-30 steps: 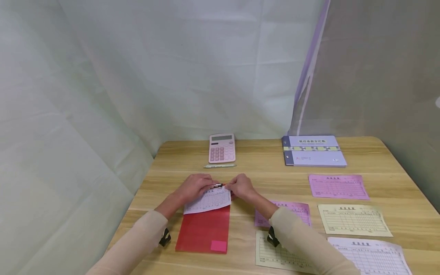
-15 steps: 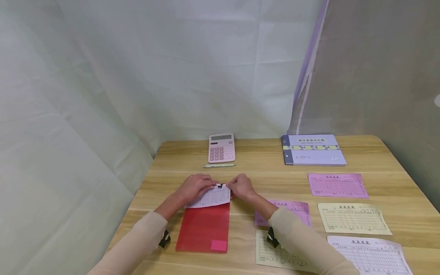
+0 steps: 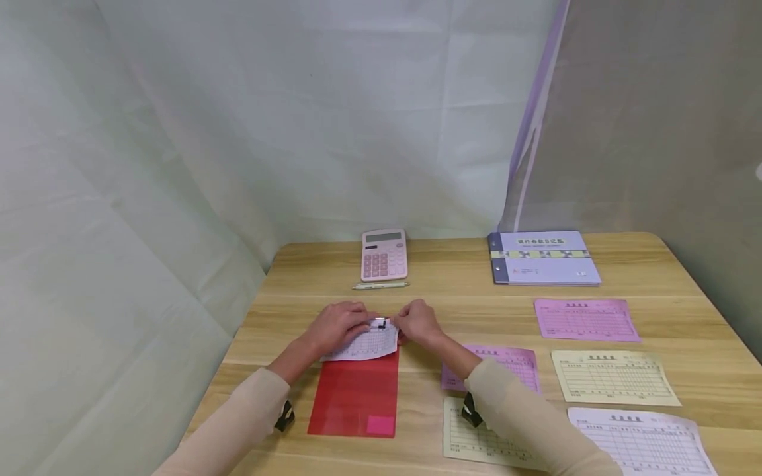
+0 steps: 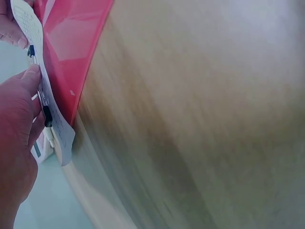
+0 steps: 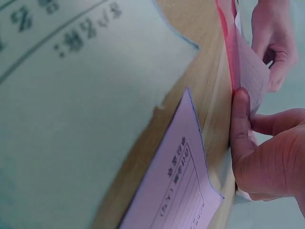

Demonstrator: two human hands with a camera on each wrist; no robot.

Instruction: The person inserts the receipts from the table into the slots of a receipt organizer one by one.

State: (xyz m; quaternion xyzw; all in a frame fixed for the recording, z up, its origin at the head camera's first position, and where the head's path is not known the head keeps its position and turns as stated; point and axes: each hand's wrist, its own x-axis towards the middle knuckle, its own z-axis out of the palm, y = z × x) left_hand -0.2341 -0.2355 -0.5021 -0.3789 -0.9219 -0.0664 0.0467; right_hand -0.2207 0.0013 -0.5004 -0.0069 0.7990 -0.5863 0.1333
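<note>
From my end of the feed, I judge the white form (image 3: 369, 344) to be very light and limp: it already bows, so I expect it to crease or tear if pulled by its loose edge. The red folder (image 3: 357, 390) looks thin and bendy, and its shine suggests a slick surface. The metal clip (image 4: 47, 117) with black ends is probably stiff and springy; I would take hold at the form's top edge, close beside it.

I see the left hand (image 3: 340, 325) pinching the clip, thumb on top and fingers curled behind. The right hand (image 3: 417, 322) pinches the top right corner of form and folder between thumb and finger, though I cannot tell how firmly.

The form spans the gap between both hands, partly under the left fingers, over the folder's upper part; the folder extends from there toward the person
</note>
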